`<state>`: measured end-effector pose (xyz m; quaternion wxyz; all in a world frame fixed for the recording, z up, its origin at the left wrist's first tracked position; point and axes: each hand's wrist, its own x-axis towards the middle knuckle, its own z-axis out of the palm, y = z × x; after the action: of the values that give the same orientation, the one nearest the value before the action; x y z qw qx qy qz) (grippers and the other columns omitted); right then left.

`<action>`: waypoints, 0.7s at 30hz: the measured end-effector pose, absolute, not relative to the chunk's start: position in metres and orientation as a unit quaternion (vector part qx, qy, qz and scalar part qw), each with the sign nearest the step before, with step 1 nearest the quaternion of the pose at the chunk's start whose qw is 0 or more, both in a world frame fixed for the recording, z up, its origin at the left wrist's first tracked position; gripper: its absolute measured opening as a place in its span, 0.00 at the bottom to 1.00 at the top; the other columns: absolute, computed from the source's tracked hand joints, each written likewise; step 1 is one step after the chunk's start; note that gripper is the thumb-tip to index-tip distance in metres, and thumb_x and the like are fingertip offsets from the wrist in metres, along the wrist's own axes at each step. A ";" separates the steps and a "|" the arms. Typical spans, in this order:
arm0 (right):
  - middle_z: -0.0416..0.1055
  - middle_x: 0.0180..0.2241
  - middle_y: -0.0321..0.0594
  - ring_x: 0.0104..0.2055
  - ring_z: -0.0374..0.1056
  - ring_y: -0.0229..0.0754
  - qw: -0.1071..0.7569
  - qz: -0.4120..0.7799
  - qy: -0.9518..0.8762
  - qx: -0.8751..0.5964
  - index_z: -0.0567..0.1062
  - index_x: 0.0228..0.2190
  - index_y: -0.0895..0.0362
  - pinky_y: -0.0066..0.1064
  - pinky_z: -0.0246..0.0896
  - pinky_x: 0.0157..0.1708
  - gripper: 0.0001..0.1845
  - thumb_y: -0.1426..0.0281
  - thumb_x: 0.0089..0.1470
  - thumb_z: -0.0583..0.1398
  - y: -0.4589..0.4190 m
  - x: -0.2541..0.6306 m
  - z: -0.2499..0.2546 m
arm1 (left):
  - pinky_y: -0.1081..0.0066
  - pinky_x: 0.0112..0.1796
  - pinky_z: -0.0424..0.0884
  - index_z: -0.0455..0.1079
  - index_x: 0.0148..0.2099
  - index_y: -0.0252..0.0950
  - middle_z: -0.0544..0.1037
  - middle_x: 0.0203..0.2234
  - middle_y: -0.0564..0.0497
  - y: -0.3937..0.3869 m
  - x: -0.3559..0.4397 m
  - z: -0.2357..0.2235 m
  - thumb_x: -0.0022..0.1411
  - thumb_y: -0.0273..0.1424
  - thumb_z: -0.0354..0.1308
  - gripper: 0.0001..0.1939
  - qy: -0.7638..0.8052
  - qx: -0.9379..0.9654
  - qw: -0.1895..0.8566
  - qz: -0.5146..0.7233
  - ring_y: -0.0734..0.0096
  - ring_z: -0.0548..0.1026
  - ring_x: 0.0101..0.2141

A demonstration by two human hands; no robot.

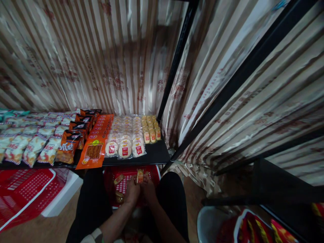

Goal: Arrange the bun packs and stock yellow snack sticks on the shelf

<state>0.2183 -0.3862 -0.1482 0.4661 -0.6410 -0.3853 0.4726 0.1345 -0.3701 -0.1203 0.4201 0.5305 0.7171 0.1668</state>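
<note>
Both of my hands meet over a red plastic basket [157, 172] between my knees. A small yellow wrapped snack [140, 176] with a red label is pinched between them. My left hand [132, 190] has its fingers closed on the left side of the snack, and my right hand [149, 189] grips its right side. In the basket lie a few similar snack packets [118, 179]. Just above on the black shelf [158, 152], rows of the same yellow snacks [152, 134] stand at the right end, beside round white wrapped crackers [125, 149].
An orange packet of sticks [93, 152], black-and-orange bags [67, 148] and white snack bags [34, 148] fill the shelf leftward. Black posts [202, 128] rise at right before a striped curtain [121, 57]. Another red basket [27, 192] and a white box [63, 195] sit at lower left.
</note>
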 end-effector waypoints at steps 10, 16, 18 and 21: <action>0.71 0.45 0.47 0.45 0.69 0.45 0.507 0.435 -0.370 -0.646 0.68 0.44 0.56 0.34 0.62 0.47 0.23 0.67 0.43 0.54 -0.402 0.240 -0.126 | 0.76 0.48 0.62 0.66 0.50 0.34 0.73 0.47 0.47 -0.377 0.152 -0.096 0.57 0.24 0.46 0.18 0.672 0.568 0.430 0.202 0.71 0.69 0.48; 0.70 0.45 0.48 0.45 0.69 0.47 0.541 0.409 -0.362 -0.640 0.66 0.46 0.57 0.36 0.63 0.45 0.23 0.64 0.46 0.55 -0.399 0.242 -0.106 | 0.73 0.47 0.63 0.66 0.50 0.35 0.73 0.46 0.47 -0.375 0.159 -0.078 0.57 0.28 0.45 0.18 0.643 0.584 0.431 0.245 0.68 0.70 0.47; 0.71 0.44 0.48 0.44 0.70 0.47 0.555 0.406 -0.362 -0.630 0.66 0.46 0.57 0.36 0.65 0.44 0.23 0.63 0.47 0.55 -0.398 0.243 -0.100 | 0.72 0.46 0.64 0.66 0.49 0.35 0.73 0.45 0.46 -0.374 0.161 -0.072 0.57 0.29 0.45 0.18 0.634 0.583 0.435 0.262 0.67 0.71 0.45; 0.71 0.44 0.48 0.43 0.70 0.46 0.575 0.390 -0.368 -0.618 0.67 0.45 0.58 0.36 0.66 0.43 0.22 0.64 0.47 0.56 -0.395 0.243 -0.095 | 0.70 0.47 0.64 0.65 0.50 0.34 0.72 0.44 0.45 -0.372 0.162 -0.065 0.58 0.30 0.45 0.18 0.620 0.577 0.447 0.288 0.67 0.70 0.44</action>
<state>0.2434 -0.3952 -0.0949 0.5752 -0.6179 -0.3677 0.3899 0.1618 -0.3723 -0.0648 0.4466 0.5771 0.6200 0.2883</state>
